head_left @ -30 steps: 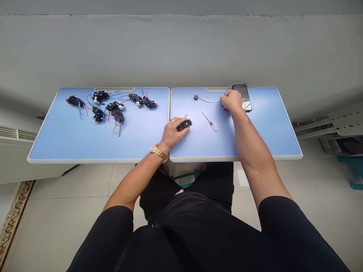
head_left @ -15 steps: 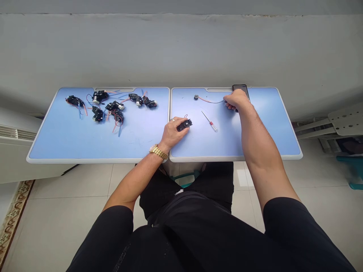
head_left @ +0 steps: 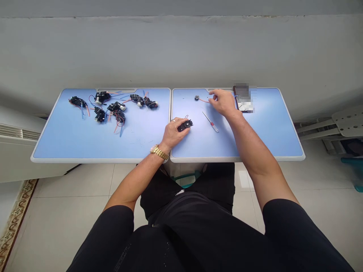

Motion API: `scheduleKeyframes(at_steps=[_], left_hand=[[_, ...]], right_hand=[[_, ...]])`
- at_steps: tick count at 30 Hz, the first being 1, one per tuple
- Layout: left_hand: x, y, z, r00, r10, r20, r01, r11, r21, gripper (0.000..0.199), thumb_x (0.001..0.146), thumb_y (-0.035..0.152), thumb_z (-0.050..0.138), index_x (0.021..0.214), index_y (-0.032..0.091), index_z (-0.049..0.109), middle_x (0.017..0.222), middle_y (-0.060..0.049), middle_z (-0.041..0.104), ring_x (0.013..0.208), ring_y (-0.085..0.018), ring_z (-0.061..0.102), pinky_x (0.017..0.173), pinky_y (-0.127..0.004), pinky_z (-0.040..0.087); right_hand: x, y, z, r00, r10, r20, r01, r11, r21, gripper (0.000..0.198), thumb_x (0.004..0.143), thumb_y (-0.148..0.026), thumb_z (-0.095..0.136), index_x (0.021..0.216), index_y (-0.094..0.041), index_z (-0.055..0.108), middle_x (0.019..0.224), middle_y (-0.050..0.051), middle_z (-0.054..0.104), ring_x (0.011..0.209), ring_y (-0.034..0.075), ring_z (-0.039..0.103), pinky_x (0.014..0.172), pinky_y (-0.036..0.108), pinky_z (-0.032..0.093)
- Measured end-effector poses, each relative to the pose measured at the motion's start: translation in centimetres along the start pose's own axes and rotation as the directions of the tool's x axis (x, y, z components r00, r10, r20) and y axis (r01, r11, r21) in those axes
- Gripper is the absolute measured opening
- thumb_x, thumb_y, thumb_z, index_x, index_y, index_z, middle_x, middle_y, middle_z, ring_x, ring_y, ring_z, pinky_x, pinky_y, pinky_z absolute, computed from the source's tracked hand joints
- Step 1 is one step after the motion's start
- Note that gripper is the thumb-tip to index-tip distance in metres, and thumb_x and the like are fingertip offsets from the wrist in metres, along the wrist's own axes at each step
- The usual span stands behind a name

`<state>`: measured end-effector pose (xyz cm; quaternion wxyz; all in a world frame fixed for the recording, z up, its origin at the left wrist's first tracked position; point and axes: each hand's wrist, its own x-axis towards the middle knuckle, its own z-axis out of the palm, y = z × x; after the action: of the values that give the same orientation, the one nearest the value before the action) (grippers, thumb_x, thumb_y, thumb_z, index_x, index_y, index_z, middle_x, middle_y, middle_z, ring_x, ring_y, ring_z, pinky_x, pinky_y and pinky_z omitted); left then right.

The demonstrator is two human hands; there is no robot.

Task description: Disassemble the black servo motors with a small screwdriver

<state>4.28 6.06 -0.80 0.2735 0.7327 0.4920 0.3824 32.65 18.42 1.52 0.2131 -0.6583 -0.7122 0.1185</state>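
Blue tables, grey wall behind | wired units: well left of screwdriver | left hand: back upward, left of screwdriver, thumb and fingers pinching black part | round part: beyond screwdriver, leftward | right hand: outstretched beyond screwdriver, fingers pointing left, slightly parted; wire contact unclear | phone: beyond screwdriver, rightward

I'm seeing a black block slanting at frame centre; a round dark part is trailing orange wire, upper centre-right.

Perhaps a workshop, given screwdriver and wired parts.
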Motion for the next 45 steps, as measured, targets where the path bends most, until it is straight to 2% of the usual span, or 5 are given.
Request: scheduleKeyframes(at_steps=[4,18,26,32,45], left_hand=[[0.0,-0.1,0.1,1.000,0.002,-0.007,-0.002,1.000,-0.001,0.035,0.093,0.019,0.080,0.128,0.023,0.082,0.124,-0.007,0.082,0.116,-0.023,0.079,0.110,-0.042,0.065],[0.0,0.0,0.2,1.000,-0.026,-0.013,0.026,1.000,-0.007,0.037,0.092,0.016,0.080,0.128,0.024,0.082,0.126,-0.006,0.083,0.118,-0.023,0.079,0.112,-0.041,0.064],[0.1,-0.2,0.1,0.999,-0.050,-0.019,0.049,0.998,-0.030,0.039,0.092,0.016,0.081,0.130,0.024,0.082,0.128,-0.007,0.082,0.119,-0.023,0.079,0.113,-0.040,0.063],[0.1,-0.2,0.1,0.997,-0.068,-0.023,0.067,0.997,-0.034,0.039,0.093,0.017,0.081,0.131,0.025,0.082,0.129,-0.007,0.082,0.121,-0.024,0.078,0.114,-0.042,0.063],[0.0,0.1,-0.1,0.999,-0.009,-0.050,0.007,0.999,-0.048,0.040,0.092,0.013,0.078,0.131,0.024,0.081,0.134,-0.008,0.081,0.127,-0.024,0.077,0.119,-0.045,0.062]], right_hand=[[2.1,-2.3,2.3,0.981,-0.176,0.081,0.179,0.983,-0.035,0.044,0.097,-0.027,0.071,0.141,-0.023,0.076,0.150,0.016,0.072,0.138,0.040,0.062,0.118,0.058,0.049],[4.8,-5.3,5.3,0.955,-0.257,0.147,0.267,0.962,-0.054,0.034,0.098,-0.020,0.064,0.127,-0.023,0.082,0.132,0.015,0.079,0.131,0.041,0.060,0.118,0.065,0.048],[-4.4,-3.7,0.2,0.977,-0.153,-0.150,0.167,0.982,0.090,0.031,0.104,-0.035,0.058,0.128,-0.023,0.073,0.117,0.012,0.081,0.111,0.033,0.070,0.104,0.051,0.054],[-12.6,-1.3,-0.1,0.996,-0.008,-0.094,0.010,1.000,0.017,0.025,0.097,-0.053,0.068,0.104,-0.029,0.070,0.101,0.011,0.078,0.097,0.035,0.069,0.082,0.048,0.053],[-14.2,-1.9,0.1,0.988,0.121,-0.095,-0.098,0.972,0.214,0.020,0.100,-0.048,0.062,0.089,-0.032,0.058,0.089,0.007,0.079,0.083,0.032,0.072,0.085,0.051,0.057]])
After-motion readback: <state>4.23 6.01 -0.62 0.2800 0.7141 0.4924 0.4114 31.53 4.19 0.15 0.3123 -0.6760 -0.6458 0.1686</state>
